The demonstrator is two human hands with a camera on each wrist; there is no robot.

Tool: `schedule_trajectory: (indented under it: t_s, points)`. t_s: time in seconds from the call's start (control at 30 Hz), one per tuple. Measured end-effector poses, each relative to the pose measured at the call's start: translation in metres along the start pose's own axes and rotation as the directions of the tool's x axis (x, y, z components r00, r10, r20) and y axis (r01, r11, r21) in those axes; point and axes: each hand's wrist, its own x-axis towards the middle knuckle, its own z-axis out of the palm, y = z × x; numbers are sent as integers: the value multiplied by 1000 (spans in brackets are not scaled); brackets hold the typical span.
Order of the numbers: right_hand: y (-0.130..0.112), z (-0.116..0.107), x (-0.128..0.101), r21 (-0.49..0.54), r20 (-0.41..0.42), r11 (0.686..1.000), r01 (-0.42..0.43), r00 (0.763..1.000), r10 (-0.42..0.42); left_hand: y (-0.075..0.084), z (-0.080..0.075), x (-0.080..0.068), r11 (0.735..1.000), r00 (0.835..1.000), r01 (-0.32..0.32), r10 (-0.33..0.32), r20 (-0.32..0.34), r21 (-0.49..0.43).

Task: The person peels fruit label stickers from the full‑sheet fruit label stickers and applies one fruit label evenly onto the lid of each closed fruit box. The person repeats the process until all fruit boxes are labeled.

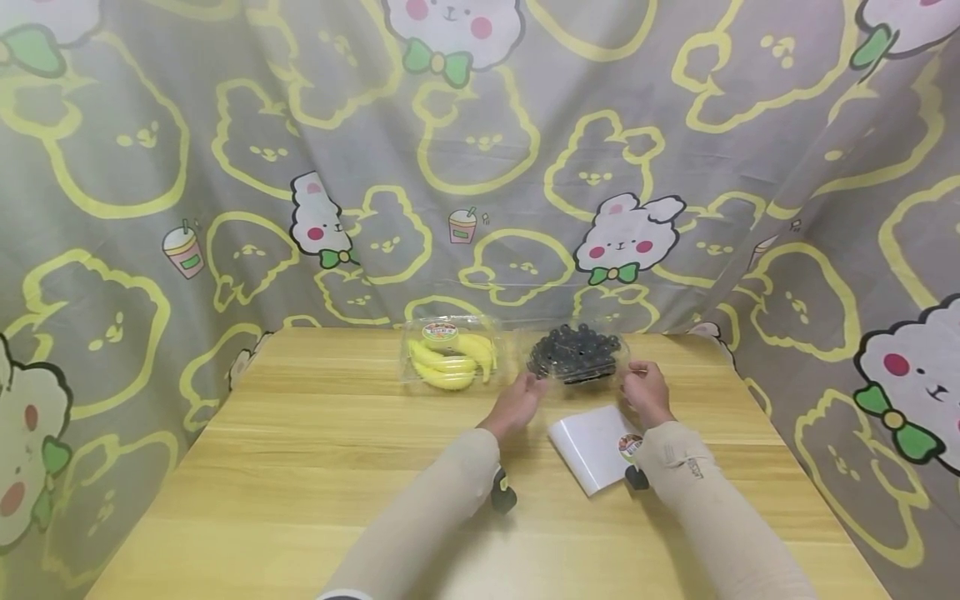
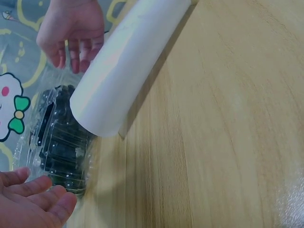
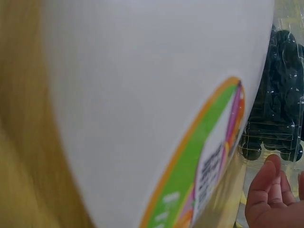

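Punnet [image 1: 576, 353] of dark berries, clear thin plastic, at the counter's [image 1: 315, 467] far edge beside a banana pack [image 1: 450, 353]. Left hand [image 1: 516, 403] and right hand [image 1: 645, 390] flank its ends, fingers relaxed, each grip holding nothing. Likely light, flexible, crushable; best held low at both short ends.

Light wood-grain table [image 1: 315, 467] in front of me, edges meeting draped cartoon-print cloth at back and sides. On it, far edge: clear plastic box of bananas [image 1: 450, 357] with round sticker on lid, left of centre. Just beside it to right, clear box of dark berries [image 1: 576, 354], lid off. White lid [image 1: 592, 446] with round colourful sticker lying flat nearer me, just in front of berry box, slightly skewed. My forearms over near part of tabletop.
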Motion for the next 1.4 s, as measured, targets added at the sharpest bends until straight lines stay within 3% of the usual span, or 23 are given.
schedule_trajectory:
  t_s: [0.37,0.57,0.77,1.1,1.27,1.37,1.4]
  points:
    - [4,-1,4,-16,-26,1000,7,1000,-8,-1,-1,3,999,1000,16,-16,-1,-29]
    - [2,-4,3,7,12,1000,15,1000,-15,-1,-3,4,999,1000,19,-19,-1,-27]
    - [4,-5,4,-59,-9,998,18,1000,-18,-1,-4,4,999,1000,22,-22,-2,-38]
    - [4,-5,5,-60,-11,998,3,1000,-4,0,-4,6,983,996,73,-80,-32,-171]
    - [5,-5,5,-79,-19,997,-5,1000,4,0,-4,13,950,993,80,-104,-64,-302]
    - [6,-5,6,-98,-26,995,-9,1000,6,0,-4,15,881,987,107,-151,-58,-461]
    - [6,-5,6,-101,-23,995,-10,1000,7,0,-4,16,846,984,116,-170,-58,-520]
